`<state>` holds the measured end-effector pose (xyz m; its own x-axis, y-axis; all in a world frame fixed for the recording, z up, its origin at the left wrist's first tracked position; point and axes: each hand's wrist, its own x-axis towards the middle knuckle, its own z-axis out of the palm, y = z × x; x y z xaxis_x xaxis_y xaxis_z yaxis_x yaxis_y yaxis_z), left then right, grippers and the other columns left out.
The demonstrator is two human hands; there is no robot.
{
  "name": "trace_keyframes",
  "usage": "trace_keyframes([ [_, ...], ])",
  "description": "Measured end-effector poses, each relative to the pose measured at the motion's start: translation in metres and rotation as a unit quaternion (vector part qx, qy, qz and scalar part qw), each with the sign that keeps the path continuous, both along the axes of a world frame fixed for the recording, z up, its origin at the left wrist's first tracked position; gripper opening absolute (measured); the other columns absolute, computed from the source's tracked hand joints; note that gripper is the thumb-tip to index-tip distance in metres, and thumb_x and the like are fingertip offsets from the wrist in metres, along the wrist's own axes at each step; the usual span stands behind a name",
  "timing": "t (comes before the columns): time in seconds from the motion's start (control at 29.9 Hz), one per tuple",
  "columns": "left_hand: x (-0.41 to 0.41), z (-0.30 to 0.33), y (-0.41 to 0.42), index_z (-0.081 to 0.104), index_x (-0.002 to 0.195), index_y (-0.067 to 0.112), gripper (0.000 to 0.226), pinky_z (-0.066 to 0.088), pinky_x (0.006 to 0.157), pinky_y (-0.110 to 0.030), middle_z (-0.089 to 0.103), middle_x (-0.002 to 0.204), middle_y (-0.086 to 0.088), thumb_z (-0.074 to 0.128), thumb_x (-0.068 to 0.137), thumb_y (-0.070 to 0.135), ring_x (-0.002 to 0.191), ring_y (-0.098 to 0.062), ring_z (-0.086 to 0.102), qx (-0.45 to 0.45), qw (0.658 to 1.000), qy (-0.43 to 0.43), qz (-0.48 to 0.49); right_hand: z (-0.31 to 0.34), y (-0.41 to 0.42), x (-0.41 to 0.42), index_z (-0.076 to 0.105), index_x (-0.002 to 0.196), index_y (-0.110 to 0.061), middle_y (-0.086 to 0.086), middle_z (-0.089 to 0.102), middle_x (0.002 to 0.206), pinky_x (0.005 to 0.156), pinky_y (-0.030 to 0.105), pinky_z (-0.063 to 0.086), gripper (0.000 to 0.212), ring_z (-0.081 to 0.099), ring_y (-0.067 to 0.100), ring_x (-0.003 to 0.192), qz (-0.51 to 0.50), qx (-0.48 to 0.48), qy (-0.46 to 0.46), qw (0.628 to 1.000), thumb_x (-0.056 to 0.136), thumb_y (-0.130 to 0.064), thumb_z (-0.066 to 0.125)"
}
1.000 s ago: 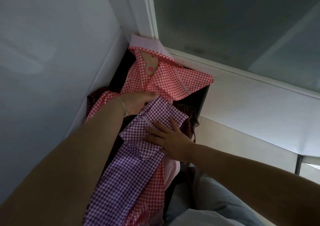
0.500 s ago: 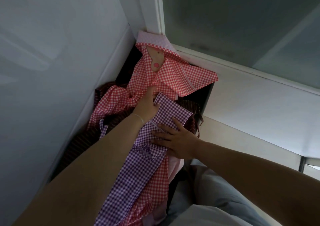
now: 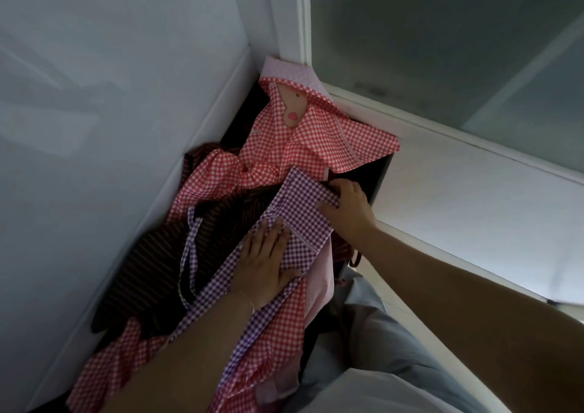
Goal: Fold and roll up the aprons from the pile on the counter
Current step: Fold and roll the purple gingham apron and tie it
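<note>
- Nearest to the camera, the person's light grey clothing [image 3: 373, 365] fills the lower right, and both bare forearms reach forward over it.
- The left hand [image 3: 264, 262] lies flat with straight fingers on the purple checked apron [image 3: 303, 213], pressing the cloth down; it wears a thin bracelet [image 3: 249, 300] at the wrist.
- This purple apron lies on top of the pile, on the dark counter [image 3: 373, 178]. Its folded part is between the two hands, and a long part of it runs down toward the camera, under the left forearm.
- A thin purple strap [image 3: 189, 248] from it hangs over the dark striped apron [image 3: 151, 267], which lies to the left, next to the white wall [image 3: 94, 128].
- The right hand [image 3: 346, 207] holds the far right edge of the purple apron; the thumb lies on top of the cloth and the fingers curl around the edge.
- Under and behind the purple one is the red checked apron [image 3: 316, 137], which spreads up to the corner.
- On its upper part there is a small pink patch [image 3: 292, 106], and a pale pink band [image 3: 284, 71] is at the top, touching the window frame [image 3: 300, 17].
- The frosted window [image 3: 442, 49] is farthest, at upper right.
</note>
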<state>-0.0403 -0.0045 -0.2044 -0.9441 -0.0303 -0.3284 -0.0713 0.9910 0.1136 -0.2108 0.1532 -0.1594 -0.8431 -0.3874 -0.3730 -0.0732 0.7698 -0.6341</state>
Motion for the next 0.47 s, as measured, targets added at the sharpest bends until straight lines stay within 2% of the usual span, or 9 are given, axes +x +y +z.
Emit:
trace_keyframes([
  [0.07,0.001,-0.001,-0.001,0.012,0.153,0.015,0.090,0.006,0.115,-0.050,0.007,0.160,-0.008,0.016,0.087,0.077,0.147,-0.029,0.002,-0.005,1.000,-0.006,0.001,0.005,0.000,-0.011,0.043,0.131,-0.017,-0.001,0.054,0.117,0.068,0.021,0.043,0.050,0.053,0.013,0.098,0.012,-0.024,-0.127,0.992,0.089,-0.036,0.061],
  [0.17,0.002,0.002,-0.001,0.015,0.153,0.013,0.095,0.009,0.114,-0.051,0.009,0.160,-0.011,0.018,0.085,0.079,0.147,-0.030,0.004,-0.008,1.000,0.008,-0.002,0.010,0.002,-0.024,0.057,0.112,-0.015,-0.005,0.055,0.102,0.074,0.024,0.040,0.033,0.057,0.020,0.102,0.055,-0.049,-0.172,0.982,0.085,-0.031,0.068],
  [0.23,0.000,0.002,0.003,0.018,0.152,0.010,0.087,0.012,0.114,-0.051,0.014,0.159,-0.014,0.018,0.090,0.072,0.146,-0.031,0.009,-0.012,0.999,0.036,-0.004,0.019,0.001,-0.029,0.058,0.098,-0.022,-0.011,0.055,0.091,0.070,0.023,0.038,0.017,0.057,0.018,0.098,0.064,-0.070,-0.141,0.985,0.085,-0.027,0.068],
  [0.3,-0.013,0.005,0.011,0.022,0.150,0.009,0.078,0.014,0.114,-0.050,0.021,0.156,-0.015,0.025,0.094,0.062,0.145,-0.031,0.015,-0.030,0.997,0.073,-0.006,0.031,0.000,-0.035,0.058,0.094,-0.026,-0.013,0.054,0.088,0.065,0.023,0.037,0.011,0.054,0.011,0.088,0.044,-0.076,-0.070,0.994,0.086,-0.028,0.066],
  [0.37,-0.032,0.009,0.020,0.032,0.145,0.008,0.071,0.020,0.113,-0.046,0.036,0.150,-0.013,0.034,0.091,0.054,0.137,-0.029,0.029,-0.043,0.993,0.108,-0.006,0.041,-0.002,-0.042,0.058,0.089,-0.026,-0.011,0.055,0.088,0.060,0.024,0.036,0.008,0.051,0.010,0.081,0.019,-0.061,-0.001,0.998,0.087,-0.029,0.064],
  [0.47,-0.062,0.023,0.031,0.047,0.124,0.013,0.053,0.044,0.092,-0.040,0.058,0.120,-0.009,0.049,0.084,0.048,0.108,-0.027,0.054,-0.029,0.990,0.141,-0.006,0.056,-0.003,-0.058,0.057,0.091,-0.022,-0.007,0.057,0.089,0.057,0.022,0.035,0.008,0.053,0.013,0.082,-0.005,-0.055,0.040,0.998,0.088,-0.028,0.062],
])
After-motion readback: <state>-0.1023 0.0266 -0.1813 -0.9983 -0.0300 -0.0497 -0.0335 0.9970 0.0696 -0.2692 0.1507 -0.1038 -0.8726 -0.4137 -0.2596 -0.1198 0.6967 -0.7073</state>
